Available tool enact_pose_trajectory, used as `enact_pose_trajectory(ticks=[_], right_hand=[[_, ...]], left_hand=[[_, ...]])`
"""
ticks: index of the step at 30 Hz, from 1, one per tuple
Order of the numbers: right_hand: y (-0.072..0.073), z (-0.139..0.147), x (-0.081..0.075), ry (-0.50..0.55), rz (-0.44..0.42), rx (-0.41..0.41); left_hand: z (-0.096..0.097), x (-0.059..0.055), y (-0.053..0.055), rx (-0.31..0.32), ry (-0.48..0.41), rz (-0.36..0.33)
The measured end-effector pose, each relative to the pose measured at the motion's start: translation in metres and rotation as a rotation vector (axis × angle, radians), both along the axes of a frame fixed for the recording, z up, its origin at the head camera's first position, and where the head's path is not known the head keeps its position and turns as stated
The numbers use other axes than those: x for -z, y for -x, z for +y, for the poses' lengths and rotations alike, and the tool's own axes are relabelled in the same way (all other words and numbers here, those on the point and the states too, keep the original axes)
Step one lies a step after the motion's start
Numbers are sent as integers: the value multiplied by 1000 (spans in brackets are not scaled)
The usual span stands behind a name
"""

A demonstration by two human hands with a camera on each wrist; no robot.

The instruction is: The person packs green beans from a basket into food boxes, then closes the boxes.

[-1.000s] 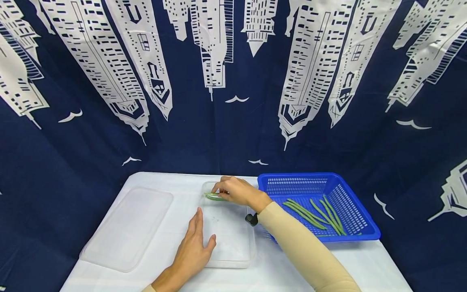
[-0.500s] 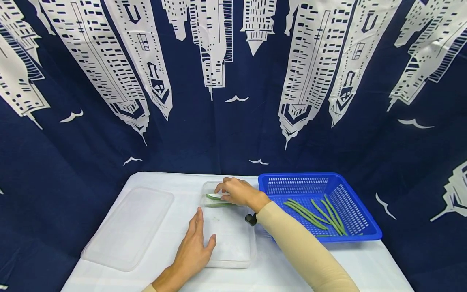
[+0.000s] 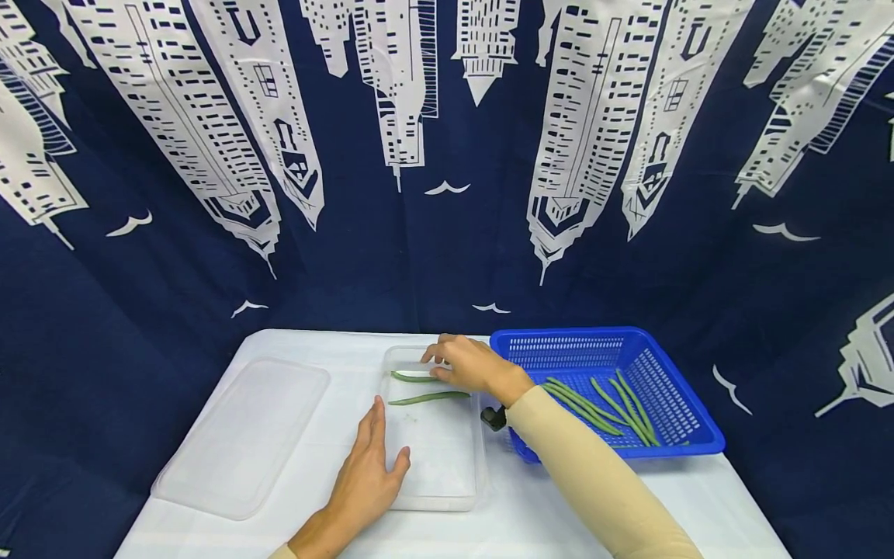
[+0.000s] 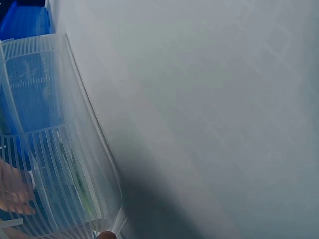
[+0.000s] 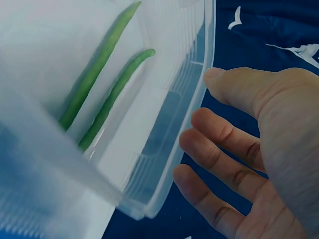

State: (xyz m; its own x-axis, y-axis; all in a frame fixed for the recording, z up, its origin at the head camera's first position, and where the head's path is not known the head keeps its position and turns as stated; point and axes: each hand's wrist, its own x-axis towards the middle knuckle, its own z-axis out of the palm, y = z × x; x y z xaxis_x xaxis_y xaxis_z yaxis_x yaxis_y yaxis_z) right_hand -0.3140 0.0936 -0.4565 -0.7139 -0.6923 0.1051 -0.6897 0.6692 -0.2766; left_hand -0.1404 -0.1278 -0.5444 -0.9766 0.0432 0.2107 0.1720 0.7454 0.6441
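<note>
from my remote seat i see the right hand (image 3: pixel 468 365) empty, its fingers loosely bent near the far right corner of the clear rectangular plastic container (image 3: pixel 482 466); whether they touch its rim i cannot tell. inside lie two slim green beans: the far bean (image 3: pixel 412 378), its right end hidden by that hand in the head view, and the near bean (image 3: pixel 429 398), just short of those fingers. the left hand (image 3: pixel 370 473) holds nothing, fingers straight beside the container's left wall, contact unclear. right of the right fingers, the blue perforated plastic basket (image 3: pixel 580 332) carries more green beans (image 3: pixel 583 407); well left of the left fingers lies the flat translucent plastic lid (image 3: pixel 244 439). i judge a low sweep of the right fingers could knock the far bean askew, the beige sleeve (image 3: pixel 594 473) could catch the basket, and a careless bump could slide the container.
</note>
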Motion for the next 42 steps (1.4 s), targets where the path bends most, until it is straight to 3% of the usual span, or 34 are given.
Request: enact_pose_trajectory(ticks=[14, 25, 34, 42], right_hand=[[-4, 43, -14, 28, 52, 53], [-2, 108, -16, 51, 45, 134], [5, 164, -9, -5, -53, 178], [9, 199, 4, -60, -212, 181]], left_hand=[[-4, -1, 2, -8, -13, -18], [-3, 0, -1, -11, -16, -38], [0, 1, 0, -1, -23, -20], [0, 2, 0, -4, -12, 9]])
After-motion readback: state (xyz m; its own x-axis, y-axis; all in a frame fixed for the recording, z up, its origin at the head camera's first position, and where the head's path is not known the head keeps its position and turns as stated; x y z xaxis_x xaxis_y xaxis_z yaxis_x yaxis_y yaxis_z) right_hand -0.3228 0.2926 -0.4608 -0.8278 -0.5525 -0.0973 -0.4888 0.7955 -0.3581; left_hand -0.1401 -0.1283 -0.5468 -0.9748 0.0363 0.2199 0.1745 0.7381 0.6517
